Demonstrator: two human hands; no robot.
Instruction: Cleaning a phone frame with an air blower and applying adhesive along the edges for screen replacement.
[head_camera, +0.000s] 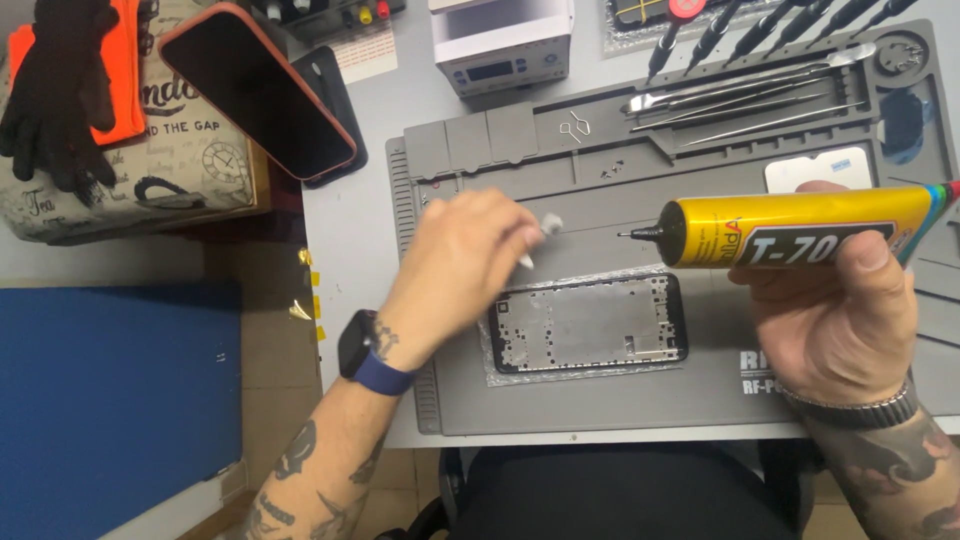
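1. Yellow, with a black nozzle and a thin needle tip, the glue tube (800, 232) lies level in the right hand (840, 310), whose fingers and thumb wrap its rear half; the tip points left, above the grey work mat (600, 390).
2. The left hand (455, 270) hovers over the mat with its fingertips pinched on a small white scrap (548, 226), which looks blurred; a thin pale tip also sticks out below the fingers, and what it is I cannot tell.
3. A dark watch with a blue strap (362, 352) sits on the left wrist, a metal bracelet (860, 410) on the right.
4. The phone frame (590, 333), black-edged with a bare grey middle, lies flat on the mat between the two hands, just below the tube's tip.
5. Metal tweezers and picks (740, 95) rest in the mat's upper tray, near a white screen piece (815, 170).
6. On the white bench (360, 215), a dark-screened phone with an orange rim (255, 90) leans at the upper left, beside black gloves (60, 85) on a printed box.
7. A small white station with a display (503, 45) stands above the mat.
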